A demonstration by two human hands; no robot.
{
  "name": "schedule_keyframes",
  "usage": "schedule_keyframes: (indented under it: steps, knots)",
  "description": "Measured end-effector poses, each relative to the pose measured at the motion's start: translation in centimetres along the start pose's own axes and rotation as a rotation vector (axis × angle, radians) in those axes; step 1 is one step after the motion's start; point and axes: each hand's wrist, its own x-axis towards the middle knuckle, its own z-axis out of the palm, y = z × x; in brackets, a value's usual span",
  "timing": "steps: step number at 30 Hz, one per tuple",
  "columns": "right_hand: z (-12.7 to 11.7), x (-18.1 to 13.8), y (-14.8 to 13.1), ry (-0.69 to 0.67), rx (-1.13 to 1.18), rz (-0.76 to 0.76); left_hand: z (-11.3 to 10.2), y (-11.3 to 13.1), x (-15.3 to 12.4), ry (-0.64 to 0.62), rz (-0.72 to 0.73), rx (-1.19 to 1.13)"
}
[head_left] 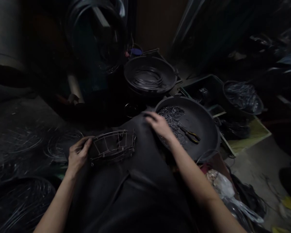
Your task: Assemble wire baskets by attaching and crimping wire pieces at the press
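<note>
My left hand (pixel 78 154) grips the left end of a small wire frame basket (pixel 113 145) that rests on my dark-clothed lap (pixel 135 181). My right hand (pixel 158 124) reaches forward over my knee, palm down, at the near rim of a round black pan (pixel 203 129). Its fingers are curled and blurred, close to a heap of small wire pieces (pixel 172 118) in the pan. What the fingers hold, if anything, does not show. Pliers with yellow handles (pixel 191 135) lie in the same pan.
A second black pan with coiled wire (pixel 149 76) stands behind. A basin of tangled wire (pixel 243 97) is at the right, a dark tray (pixel 203 89) beside it. Wire coils (pixel 60 144) lie on the floor at left. Plastic bags (pixel 229 191) lie at lower right.
</note>
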Motion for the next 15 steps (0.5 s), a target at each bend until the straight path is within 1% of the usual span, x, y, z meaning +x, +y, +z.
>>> schedule_keyframes:
  steps: [1,2,4,6,8,10,11,13,15]
  knots:
    - [-1.1,0.3,2.2,0.164,-0.075,0.203,0.2,-0.3,0.0,0.011,-0.010,-0.019]
    - [-2.0,0.7,4.3,0.220,-0.123,0.309,0.4,-0.5,-0.1,0.022,-0.027,-0.039]
    - [-2.7,1.4,7.9,0.224,-0.172,0.433,0.9,-0.6,-0.2,0.048,-0.068,-0.072]
    - [-1.9,2.0,10.1,0.171,-0.189,0.505,1.2,-0.4,-0.3,0.048,-0.083,-0.091]
    - [-0.5,2.4,10.8,0.120,-0.195,0.556,1.0,-0.2,-0.4,-0.005,-0.043,-0.091]
    - [0.5,2.4,10.8,0.107,-0.203,0.598,0.3,-0.4,-0.7,-0.058,0.057,-0.094]
    - [0.5,2.3,10.6,0.115,-0.207,0.617,-0.2,-0.6,-1.0,-0.078,0.111,-0.088]
    - [-0.4,1.8,9.9,0.158,-0.218,0.650,-1.1,-0.9,-1.8,-0.102,0.186,-0.042]
    - [-1.9,0.9,8.5,0.217,-0.212,0.660,-1.7,-1.0,-2.6,-0.137,0.214,0.036]
